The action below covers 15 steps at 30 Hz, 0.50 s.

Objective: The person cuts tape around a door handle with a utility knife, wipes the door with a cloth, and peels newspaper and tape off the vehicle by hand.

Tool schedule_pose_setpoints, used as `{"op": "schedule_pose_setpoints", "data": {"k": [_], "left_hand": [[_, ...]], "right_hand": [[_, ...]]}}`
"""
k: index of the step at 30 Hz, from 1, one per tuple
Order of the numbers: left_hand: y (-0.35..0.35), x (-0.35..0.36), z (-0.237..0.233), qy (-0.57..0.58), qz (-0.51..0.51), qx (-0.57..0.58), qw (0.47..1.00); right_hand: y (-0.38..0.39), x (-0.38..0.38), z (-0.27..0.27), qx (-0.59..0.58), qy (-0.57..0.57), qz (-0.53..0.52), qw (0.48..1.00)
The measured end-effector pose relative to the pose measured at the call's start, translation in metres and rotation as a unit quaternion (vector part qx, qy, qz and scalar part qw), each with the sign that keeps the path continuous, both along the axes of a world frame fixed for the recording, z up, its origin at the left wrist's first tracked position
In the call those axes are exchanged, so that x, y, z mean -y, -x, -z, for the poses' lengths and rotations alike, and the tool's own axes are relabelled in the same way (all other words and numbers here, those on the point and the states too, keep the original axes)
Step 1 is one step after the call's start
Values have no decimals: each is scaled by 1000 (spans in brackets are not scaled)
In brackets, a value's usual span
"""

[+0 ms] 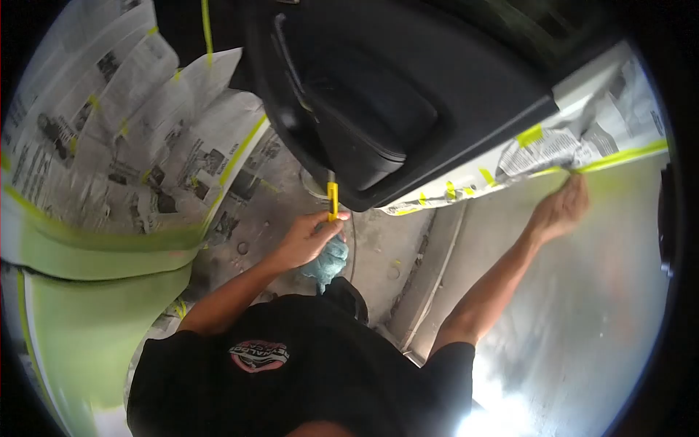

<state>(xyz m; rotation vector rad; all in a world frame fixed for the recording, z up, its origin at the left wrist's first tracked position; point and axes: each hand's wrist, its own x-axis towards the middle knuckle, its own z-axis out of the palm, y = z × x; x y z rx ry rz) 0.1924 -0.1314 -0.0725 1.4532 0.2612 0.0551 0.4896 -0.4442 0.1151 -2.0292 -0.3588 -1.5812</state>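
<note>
A yellow utility knife [333,202] stands upright in my left hand [309,239], its blade end pointing toward the black door panel [408,116]. My fingers are closed around the lower part of its handle. Just below that hand shows a crumpled blue-green cloth [329,262]. Over on the right, my right hand [562,210] is stretched out with its fingers pinched at the yellow-green masking tape [622,157]. This tape runs along the lower edge of the newspaper [542,151] that covers the strip beneath the panel.
Newspaper sheets [138,146] taped in overlapping layers cover the body at left, above a green painted panel [109,328]. A grey floor [386,247] lies between the sides. A round can [313,182] shows partly behind the door's corner. Light glares at the lower right.
</note>
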Motion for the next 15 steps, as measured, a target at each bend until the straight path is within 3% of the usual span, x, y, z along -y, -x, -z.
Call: {"op": "schedule_pose_setpoints", "data": {"k": [2,3,4,5,6,7,9,10,13,15], "left_hand": [[4,2,-7,-119,5,31,992],[11,3,-8,-148,-21,44,988],[13,5,-4,-177,-46,56,982],[12,10,4,-202,-61,65,975],[13,13,11,-226,-71,71,969],[18,17,4,-255,-79,19,964],[20,28,-16,-302,-66,-77,948],[32,19,-32,-302,4,-165,939],[52,22,20,-311,-45,-37,949],[64,21,33,-352,-48,-75,932]], "right_hand": [[56,-35,9,81,-124,-156,977],[96,-58,16,31,-74,-103,991],[137,-77,44,-104,-27,-73,991],[154,-87,96,-202,-74,-294,931],[186,-112,111,-312,45,-327,891],[199,-131,139,-438,57,-435,785],[224,-151,189,-589,-47,-574,567],[242,-163,203,-616,-79,-569,539],[261,-168,224,-681,-201,-536,456],[262,-175,213,-681,-303,-518,418]]}}
